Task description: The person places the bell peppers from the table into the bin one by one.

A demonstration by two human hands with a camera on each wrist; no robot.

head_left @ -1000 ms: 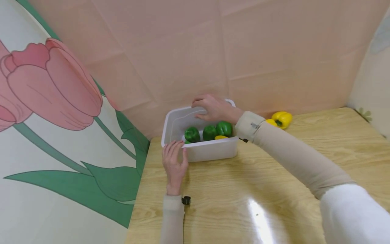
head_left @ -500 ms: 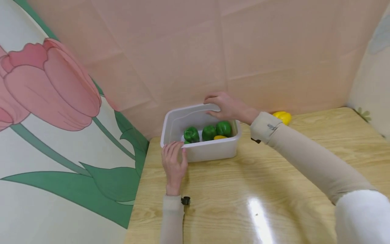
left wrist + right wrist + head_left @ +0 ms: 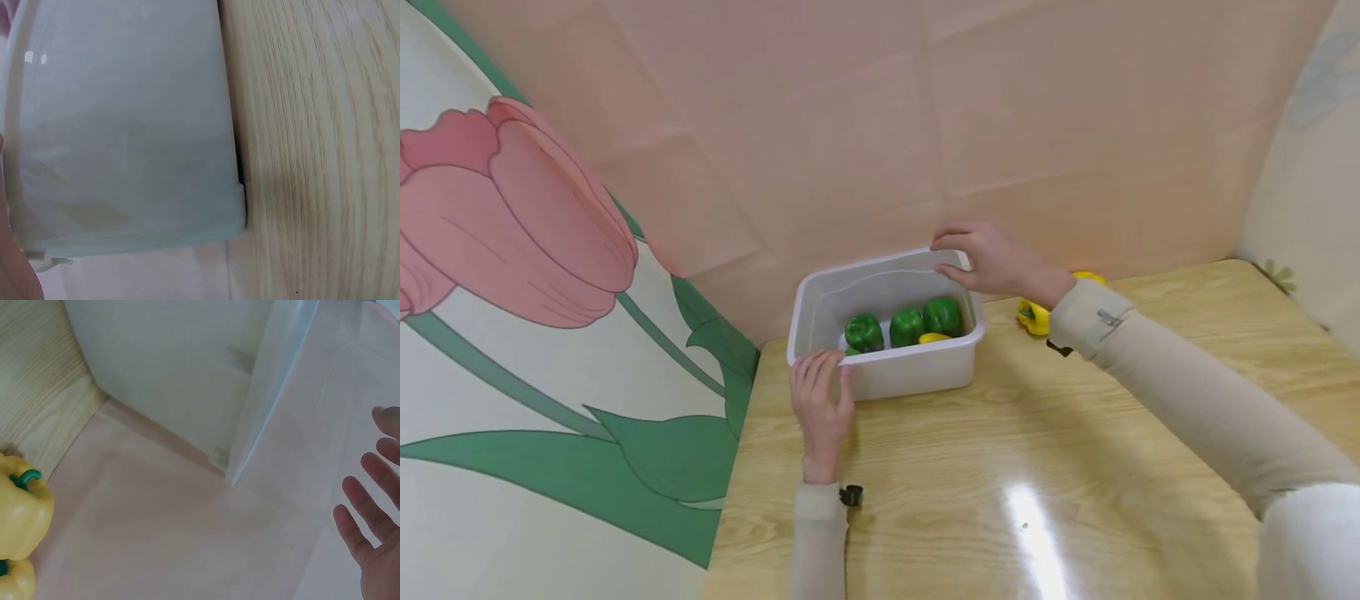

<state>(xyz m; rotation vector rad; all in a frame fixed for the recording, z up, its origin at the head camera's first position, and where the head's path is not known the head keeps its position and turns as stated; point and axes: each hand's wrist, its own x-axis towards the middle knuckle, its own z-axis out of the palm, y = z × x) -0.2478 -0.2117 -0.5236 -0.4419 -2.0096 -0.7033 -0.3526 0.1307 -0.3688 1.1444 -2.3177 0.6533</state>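
A white plastic bin (image 3: 917,372) stands on the wooden table against the back covering. Inside lie green bell peppers (image 3: 864,332), and part of a yellow pepper (image 3: 934,338) shows above the near rim. My left hand (image 3: 820,402) rests its fingertips on the bin's near left rim, the thumb apart from them. In the left wrist view the bin's wall (image 3: 125,125) fills much of the picture. Over the bin's far right corner is my right hand (image 3: 992,260), holding nothing. The right wrist view shows its fingers (image 3: 369,509) spread and apart from the bin.
Yellow bell peppers (image 3: 1033,317) lie right of the bin by the back covering, partly behind my right forearm; green stems show on them in the right wrist view. A wall painted with tulips (image 3: 550,217) borders the table (image 3: 940,475) on the left.
My right hand has moved right, from over the middle of the bin to its far right corner. The left hand stays at the rim. The head view has shifted slightly.
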